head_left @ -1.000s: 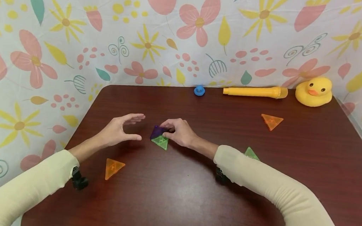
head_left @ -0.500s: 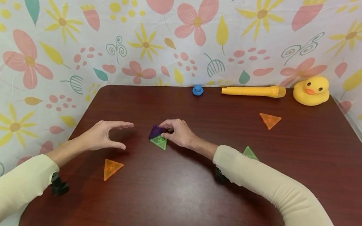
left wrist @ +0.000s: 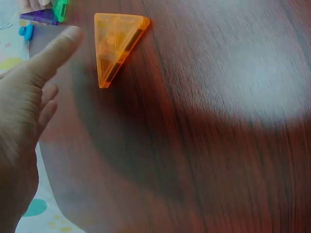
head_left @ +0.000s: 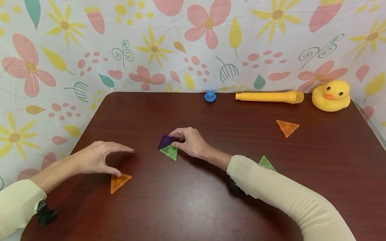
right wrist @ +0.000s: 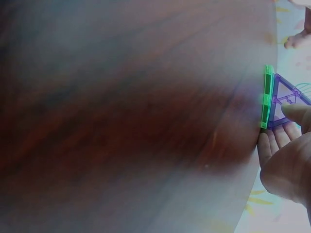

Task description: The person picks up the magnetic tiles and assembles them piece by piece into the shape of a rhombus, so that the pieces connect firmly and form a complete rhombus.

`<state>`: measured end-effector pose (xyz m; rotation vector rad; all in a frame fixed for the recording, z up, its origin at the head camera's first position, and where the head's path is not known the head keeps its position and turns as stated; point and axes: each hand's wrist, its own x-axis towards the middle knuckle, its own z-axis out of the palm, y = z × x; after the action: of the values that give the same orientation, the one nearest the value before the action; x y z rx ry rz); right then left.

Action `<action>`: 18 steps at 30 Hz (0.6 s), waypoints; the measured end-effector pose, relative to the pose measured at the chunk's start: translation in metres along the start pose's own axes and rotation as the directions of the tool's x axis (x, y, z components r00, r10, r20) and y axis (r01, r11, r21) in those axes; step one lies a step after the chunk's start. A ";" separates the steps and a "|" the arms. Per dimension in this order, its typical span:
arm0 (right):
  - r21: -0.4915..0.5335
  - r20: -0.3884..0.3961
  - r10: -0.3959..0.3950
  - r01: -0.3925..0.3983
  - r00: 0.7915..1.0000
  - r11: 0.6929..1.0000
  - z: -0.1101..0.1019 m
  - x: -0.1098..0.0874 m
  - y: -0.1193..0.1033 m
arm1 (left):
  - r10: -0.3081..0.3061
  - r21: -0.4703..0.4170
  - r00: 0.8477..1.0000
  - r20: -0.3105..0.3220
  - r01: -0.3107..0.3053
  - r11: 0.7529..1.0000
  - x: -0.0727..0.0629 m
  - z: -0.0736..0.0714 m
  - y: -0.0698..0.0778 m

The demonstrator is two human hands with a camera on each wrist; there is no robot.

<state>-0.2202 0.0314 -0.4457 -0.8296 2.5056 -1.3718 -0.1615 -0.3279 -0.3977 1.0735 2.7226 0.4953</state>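
My right hand (head_left: 194,142) pinches a purple translucent triangular magnetic tile (head_left: 165,141), thumb on its face. Against it lies a green triangular tile (head_left: 169,152); in the right wrist view the purple tile (right wrist: 273,99) leans up beside the flat green tile (right wrist: 267,97). To the left, my left hand (head_left: 96,158) is spread with thumb and fingers apart, holding nothing. Its thumb tip hovers over one corner of an orange triangular tile (head_left: 119,185) in the head view. The left wrist view shows this orange tile (left wrist: 114,43) on the table, apart from the thumb.
Another orange triangular tile (head_left: 287,128) lies at the right, and a green one (head_left: 266,163) is partly covered by my right sleeve. Along the table's (head_left: 199,219) back edge stand a small blue duck (head_left: 210,96), a yellow toy microphone (head_left: 269,96) and a big yellow duck (head_left: 331,96).
My left hand has drawn back from beside the purple and green tiles, moving left and toward me to the near orange tile. The right hand keeps its place on the purple tile.
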 end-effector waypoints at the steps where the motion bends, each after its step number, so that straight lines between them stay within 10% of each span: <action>1: 0.002 -0.001 0.000 0.000 1.000 1.000 0.000 0.000 0.000 | 0.004 0.005 1.000 0.019 -0.004 1.000 -0.001 -0.001 0.001; 9: 0.015 -0.003 -0.005 0.005 1.000 1.000 0.000 0.000 0.001 | -0.040 -0.011 0.991 0.128 0.042 0.999 -0.010 -0.001 0.006; 18: 0.028 -0.005 -0.019 0.019 1.000 0.999 0.000 0.000 0.002 | -0.033 -0.063 0.996 0.087 0.038 0.997 -0.025 0.014 0.007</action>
<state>-0.2209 0.0327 -0.4473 -0.8477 2.4821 -1.4135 -0.1352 -0.3363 -0.4067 1.0048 2.6274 0.5158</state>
